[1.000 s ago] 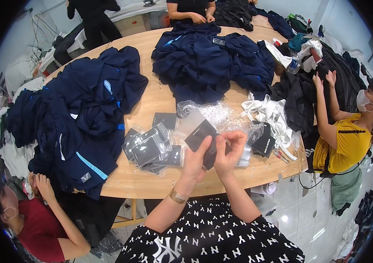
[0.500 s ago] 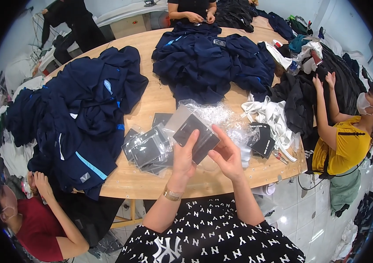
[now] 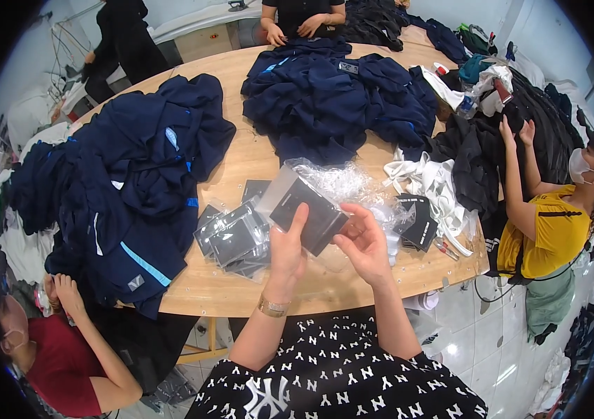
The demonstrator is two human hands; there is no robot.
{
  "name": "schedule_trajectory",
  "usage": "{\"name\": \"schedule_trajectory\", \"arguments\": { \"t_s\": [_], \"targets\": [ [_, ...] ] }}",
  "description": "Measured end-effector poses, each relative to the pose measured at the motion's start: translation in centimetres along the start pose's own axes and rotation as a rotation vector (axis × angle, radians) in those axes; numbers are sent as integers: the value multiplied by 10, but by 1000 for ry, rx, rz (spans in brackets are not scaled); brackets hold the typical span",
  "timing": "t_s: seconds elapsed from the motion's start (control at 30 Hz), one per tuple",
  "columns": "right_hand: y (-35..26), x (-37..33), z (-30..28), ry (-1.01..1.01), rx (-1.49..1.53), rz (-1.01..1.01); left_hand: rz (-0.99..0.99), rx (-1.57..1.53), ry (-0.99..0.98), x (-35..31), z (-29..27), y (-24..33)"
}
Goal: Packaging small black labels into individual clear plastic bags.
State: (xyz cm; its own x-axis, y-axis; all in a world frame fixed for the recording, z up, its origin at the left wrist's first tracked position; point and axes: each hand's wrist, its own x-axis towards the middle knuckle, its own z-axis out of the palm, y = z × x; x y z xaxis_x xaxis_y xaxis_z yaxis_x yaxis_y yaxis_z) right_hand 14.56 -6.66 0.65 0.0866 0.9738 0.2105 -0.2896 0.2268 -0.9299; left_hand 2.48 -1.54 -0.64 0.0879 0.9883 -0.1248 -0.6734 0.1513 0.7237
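Over the near edge of the table I hold a black card partly inside a clear plastic sleeve. My left hand grips it from below, thumb lying on its face. At the card's right edge, the fingers of my right hand are closed on it. Just left of my hands lies a loose stack of bagged black cards. Behind the card spreads a crumpled heap of clear plastic bags. Several black cards with white print rest to the right.
Dark blue garments pile up on the left, and another navy heap fills the far middle. White straps and black clothing lie right. Co-workers stand or sit around the wooden table.
The card and sleeve have shifted slightly left in my hands. My right fingers have curled in more. Across the table, a co-worker's hands have moved apart.
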Motion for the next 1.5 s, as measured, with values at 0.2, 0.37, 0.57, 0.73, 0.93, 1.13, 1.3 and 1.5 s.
{"name": "schedule_trajectory", "arguments": {
  "t_s": [0.2, 0.37, 0.57, 0.73, 0.93, 1.13, 1.3, 1.5],
  "targets": [
    [2, -1, 0, -39, 26, 26, -87, -12, -18, 0, -6, 2],
    [2, -3, 4, 25, 55, 60, 24, 112, -34, -3, 0, 1],
    [5, -1, 3, 74, 74, 118, 51, 161, -43, 1, -6, -3],
    [-3, 1, 4, 24, 71, 119, -76, 73, -35, -2, 5, 9],
    [7, 0, -3, -27, 121, 53, -273, -18, -89, -3, 2, 14],
    [4, 0, 1, -46, 93, 10, -279, -38, -24, -3, 3, 12],
    [2, -2, 4, 12, 50, 28, -176, 7, -17, -9, 9, 14],
    [10, -3, 11, 86, 91, 15, 24, 209, -72, -10, 1, 5]
  ]
}}
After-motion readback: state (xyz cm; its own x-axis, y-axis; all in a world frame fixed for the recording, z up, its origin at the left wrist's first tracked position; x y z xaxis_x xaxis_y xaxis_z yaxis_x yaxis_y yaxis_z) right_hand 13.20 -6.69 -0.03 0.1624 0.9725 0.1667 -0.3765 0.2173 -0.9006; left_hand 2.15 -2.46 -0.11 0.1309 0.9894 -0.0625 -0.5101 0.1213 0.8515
